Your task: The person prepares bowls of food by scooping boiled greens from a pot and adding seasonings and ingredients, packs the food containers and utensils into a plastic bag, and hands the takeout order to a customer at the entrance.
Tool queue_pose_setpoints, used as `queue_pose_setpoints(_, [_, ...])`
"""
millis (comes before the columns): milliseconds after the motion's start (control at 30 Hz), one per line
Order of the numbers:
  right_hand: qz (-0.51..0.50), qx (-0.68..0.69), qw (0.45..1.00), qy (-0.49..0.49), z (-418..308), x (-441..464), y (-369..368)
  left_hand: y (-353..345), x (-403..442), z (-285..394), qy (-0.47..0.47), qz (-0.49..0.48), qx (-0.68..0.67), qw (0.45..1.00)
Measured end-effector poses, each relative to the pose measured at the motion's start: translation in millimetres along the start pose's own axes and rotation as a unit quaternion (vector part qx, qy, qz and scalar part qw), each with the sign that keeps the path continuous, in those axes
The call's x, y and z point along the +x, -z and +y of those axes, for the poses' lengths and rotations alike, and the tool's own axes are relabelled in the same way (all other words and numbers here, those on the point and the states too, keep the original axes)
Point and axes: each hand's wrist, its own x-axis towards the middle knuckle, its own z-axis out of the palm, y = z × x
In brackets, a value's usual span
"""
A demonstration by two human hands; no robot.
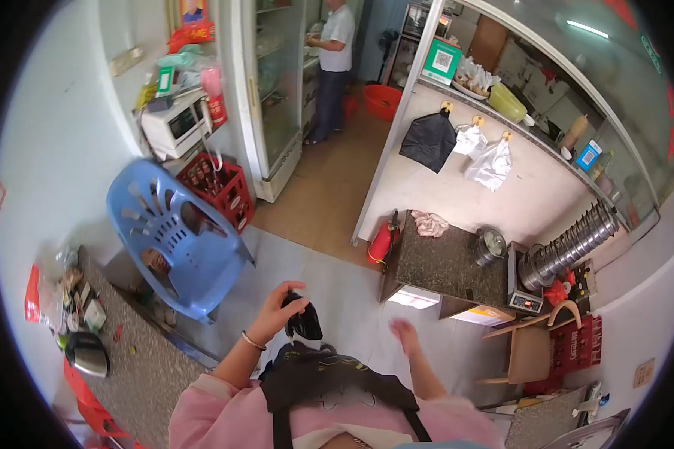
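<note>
My left hand [281, 310] is closed around a small glossy black thing [303, 318] in front of my body; its kind is hard to make out. A light bracelet [254, 341] circles that wrist. Lower on the other side, my right hand [406, 337] hangs over the grey floor, blurred, with fingers loosely stretched and nothing visible in them. I wear a dark apron [337, 378] over a pink top. The blue plastic chair [180, 247] stands to the left of my left hand.
A speckled counter [138, 389] runs along the left. Ahead right stands a stone-topped table [434, 262] with a cloth, a scale [524, 280] and stacked metal bowls [573, 243]; a fire extinguisher [382, 241] is beside it. A co-worker [335, 67] stands at the fridge. A wooden chair [532, 352] is right.
</note>
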Motion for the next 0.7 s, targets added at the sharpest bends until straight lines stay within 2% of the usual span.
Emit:
queue_pose_setpoints(33, [-0.092,-0.131,0.986,0.047,-83,26,-61,1,25,9,-0.017,0.0,0.007,1.0])
queue_pose_setpoints(67, [-0.209,-0.144,0.962,0.101,-136,52,-111,2,47,17,-0.035,0.004,0.011,0.999])
queue_pose_setpoints(100, [-0.315,-0.24,0.904,0.161,-199,64,-160,6,71,28,-0.025,-0.024,0.051,0.998])
queue_pose_setpoints(133, [-0.391,-0.246,0.862,0.208,-242,74,-200,8,98,39,-0.026,-0.024,0.047,0.998])
queue_pose_setpoints(200, [-0.516,-0.193,0.807,0.211,-285,104,-254,11,151,58,-0.171,-0.063,0.208,0.961])
queue_pose_setpoints(233, [-0.508,-0.184,0.814,0.212,-298,131,-264,16,184,49,-0.181,-0.112,0.119,0.97])
queue_pose_setpoints(300, [-0.51,-0.235,0.799,0.217,-305,169,-274,30,228,62,-0.151,-0.137,0.131,0.97])
queue_pose_setpoints(333, [-0.495,-0.225,0.81,0.217,-313,185,-274,34,256,76,-0.144,-0.147,0.136,0.969])
queue_pose_setpoints(400, [-0.418,-0.293,0.83,0.224,-337,206,-268,35,295,100,-0.122,-0.18,0.131,0.967])
queue_pose_setpoints(500, [-0.352,-0.29,0.852,0.258,-363,237,-262,27,363,124,-0.102,-0.263,0.165,0.945])
queue_pose_setpoints(533, [-0.338,-0.29,0.854,0.269,-370,249,-254,18,381,138,-0.117,-0.274,0.215,0.93])
queue_pose_setpoints(567, [-0.28,-0.307,0.858,0.303,-370,265,-244,8,401,146,-0.131,-0.288,0.266,0.911])
queue_pose_setpoints(600, [-0.255,-0.301,0.87,0.298,-374,276,-237,-1,422,150,-0.125,-0.315,0.268,0.902])
queue_pose_setpoints(667, [-0.26,-0.198,0.916,0.233,-385,303,-224,-13,469,157,-0.074,-0.336,0.26,0.902])
queue_pose_setpoints(700, [-0.241,-0.155,0.942,0.177,-397,311,-219,-17,492,158,-0.1,-0.349,0.244,0.899])
